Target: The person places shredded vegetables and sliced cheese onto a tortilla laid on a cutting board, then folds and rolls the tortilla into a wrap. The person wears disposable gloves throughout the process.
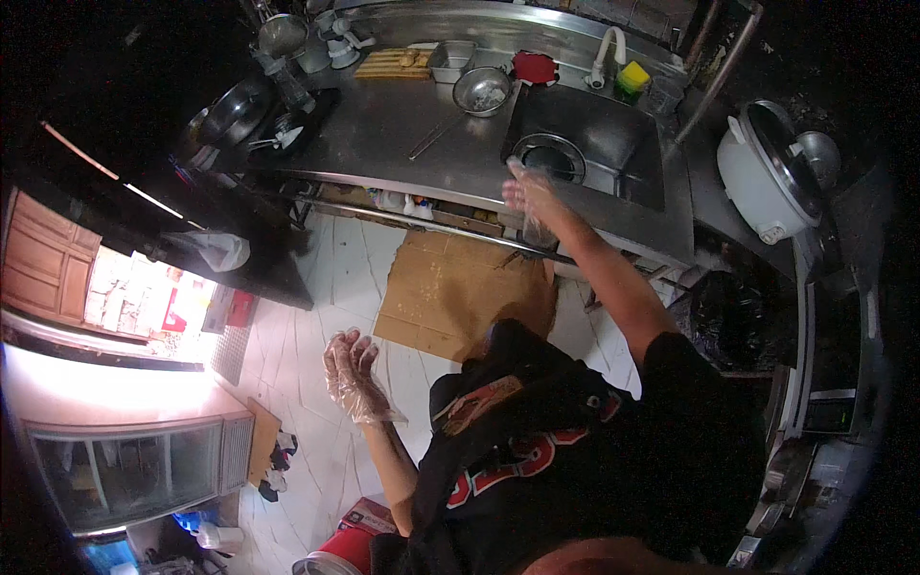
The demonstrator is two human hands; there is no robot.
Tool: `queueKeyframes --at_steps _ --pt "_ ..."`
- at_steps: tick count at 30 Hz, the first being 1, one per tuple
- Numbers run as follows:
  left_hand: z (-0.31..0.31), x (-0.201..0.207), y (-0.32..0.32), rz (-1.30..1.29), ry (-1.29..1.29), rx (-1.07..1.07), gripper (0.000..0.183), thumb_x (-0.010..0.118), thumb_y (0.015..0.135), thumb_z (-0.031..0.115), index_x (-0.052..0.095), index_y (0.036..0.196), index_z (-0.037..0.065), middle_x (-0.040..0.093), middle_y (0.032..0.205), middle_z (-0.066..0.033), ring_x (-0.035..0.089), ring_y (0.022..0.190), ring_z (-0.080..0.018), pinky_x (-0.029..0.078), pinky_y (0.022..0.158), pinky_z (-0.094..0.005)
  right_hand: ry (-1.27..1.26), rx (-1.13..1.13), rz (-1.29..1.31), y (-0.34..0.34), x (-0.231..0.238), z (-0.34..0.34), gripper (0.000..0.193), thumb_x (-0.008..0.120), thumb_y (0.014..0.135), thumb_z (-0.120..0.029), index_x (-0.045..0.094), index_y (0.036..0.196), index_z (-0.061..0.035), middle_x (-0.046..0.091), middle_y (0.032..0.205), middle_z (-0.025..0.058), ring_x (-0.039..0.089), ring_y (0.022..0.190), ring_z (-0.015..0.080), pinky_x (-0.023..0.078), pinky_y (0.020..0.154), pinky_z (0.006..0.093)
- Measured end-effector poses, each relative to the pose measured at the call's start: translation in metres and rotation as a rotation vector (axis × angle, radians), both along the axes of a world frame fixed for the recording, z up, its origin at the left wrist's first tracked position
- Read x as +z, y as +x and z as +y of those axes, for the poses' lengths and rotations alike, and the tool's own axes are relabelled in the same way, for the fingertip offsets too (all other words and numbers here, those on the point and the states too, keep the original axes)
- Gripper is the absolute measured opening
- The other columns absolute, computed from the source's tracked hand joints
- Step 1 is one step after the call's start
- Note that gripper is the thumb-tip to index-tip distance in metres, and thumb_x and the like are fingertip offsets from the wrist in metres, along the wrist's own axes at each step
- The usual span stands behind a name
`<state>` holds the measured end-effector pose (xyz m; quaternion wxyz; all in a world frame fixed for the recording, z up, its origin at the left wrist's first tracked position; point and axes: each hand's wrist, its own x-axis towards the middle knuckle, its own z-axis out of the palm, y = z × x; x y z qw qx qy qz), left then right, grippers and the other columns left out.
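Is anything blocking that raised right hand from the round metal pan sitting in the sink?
Nothing visible does. The right hand hovers over the counter's front edge, with only bare steel between it and the round pan in the sink.

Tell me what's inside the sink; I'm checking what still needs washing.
The sink holds a round metal bowl or strainer. The right hand covers its near edge, so the contents cannot be seen.

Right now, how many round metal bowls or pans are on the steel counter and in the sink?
3: a steel bowl beside the sink, a dark pan at the counter's left end, a round pan in the sink. Others may be hidden.
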<state>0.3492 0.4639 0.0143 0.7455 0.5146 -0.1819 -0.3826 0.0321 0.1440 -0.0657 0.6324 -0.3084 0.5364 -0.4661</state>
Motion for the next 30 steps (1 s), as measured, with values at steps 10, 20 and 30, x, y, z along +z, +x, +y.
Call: queueKeyframes --at_steps 10,20,30 --pt "-0.129 -0.025 -0.004 -0.009 0.036 0.125 0.039 0.061 0.097 0.025 0.055 0.128 0.001 0.064 0.119 -0.0162 0.064 0.100 -0.0263 0.054 0.086 -0.0370 0.124 -0.380 0.360 -0.057 -0.073 -0.338 0.073 0.069 0.089 -0.046 0.038 0.143 -0.0073 0.060 0.119 0.0175 0.066 0.090 0.0292 0.055 0.057 0.0492" --pt "-0.223 0.009 -0.043 -0.034 0.186 0.298 0.030 0.063 0.099 0.025 0.061 0.118 0.003 0.067 0.106 -0.0140 0.066 0.088 -0.0202 0.056 0.075 -0.0312 -0.550 0.561 1.716 -0.064 -0.047 -0.379 0.052 0.069 0.088 -0.032 0.057 0.129 -0.0025 0.066 0.121 0.0158 0.063 0.110 0.0318 0.053 0.091 0.0475" --pt "-0.197 0.003 -0.049 0.070 0.201 0.415 0.037 0.063 0.098 0.034 0.063 0.119 0.002 0.069 0.103 -0.0098 0.067 0.087 -0.0181 0.056 0.077 -0.0339 0.095 0.035 -0.080 -0.054 -0.057 -0.455 0.056 0.053 0.100 -0.036 0.040 0.142 -0.0005 0.048 0.139 0.0225 0.050 0.125 0.0384 0.042 0.103 0.0483"
